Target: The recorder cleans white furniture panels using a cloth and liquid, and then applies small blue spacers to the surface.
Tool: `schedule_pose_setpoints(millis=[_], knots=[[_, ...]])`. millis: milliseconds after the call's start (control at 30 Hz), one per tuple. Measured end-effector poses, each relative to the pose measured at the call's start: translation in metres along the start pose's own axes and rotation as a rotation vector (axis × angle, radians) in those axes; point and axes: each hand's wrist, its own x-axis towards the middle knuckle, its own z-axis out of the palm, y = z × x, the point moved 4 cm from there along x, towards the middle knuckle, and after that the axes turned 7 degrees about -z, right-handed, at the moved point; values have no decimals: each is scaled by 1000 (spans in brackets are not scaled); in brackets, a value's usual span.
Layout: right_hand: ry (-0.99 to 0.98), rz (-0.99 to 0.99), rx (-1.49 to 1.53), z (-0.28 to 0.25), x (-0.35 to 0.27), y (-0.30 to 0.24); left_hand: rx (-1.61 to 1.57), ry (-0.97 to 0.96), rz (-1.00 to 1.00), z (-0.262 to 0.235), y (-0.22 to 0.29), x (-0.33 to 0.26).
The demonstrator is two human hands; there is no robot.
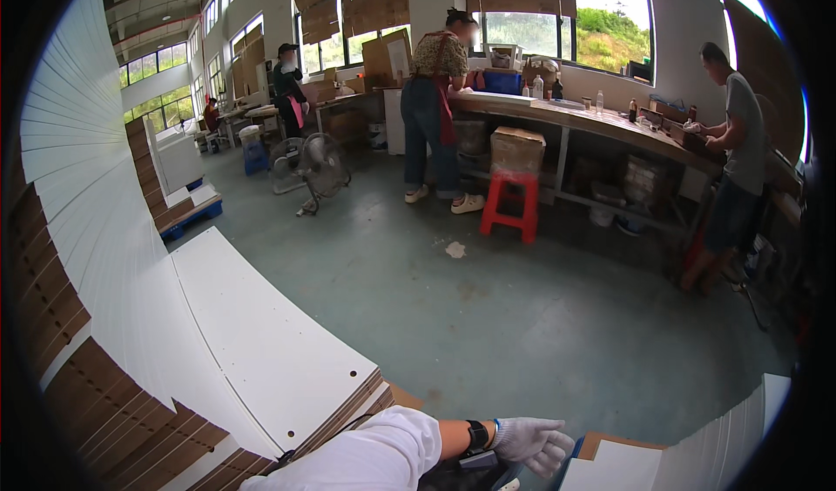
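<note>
Well, my left hand (pixel 529 445) is hovering, fingers loosely spread, just beside the white panels (pixel 614 467), their row running rightward in the frame's lower right (my right hand isn't showing).

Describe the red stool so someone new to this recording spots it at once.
Find the long workbench under the windows at upper right. In front of it, just right of the person in the patterned top, stands the stool. Its bright red colour and the cardboard box on top set it apart from the dim containers beneath the bench.
</note>
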Motion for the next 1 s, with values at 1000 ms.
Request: schedule_pose_setpoints(millis=[1000], knots=[[-115,-154,443,4,15,20,-27,-9,-35,-5,-6,5]])
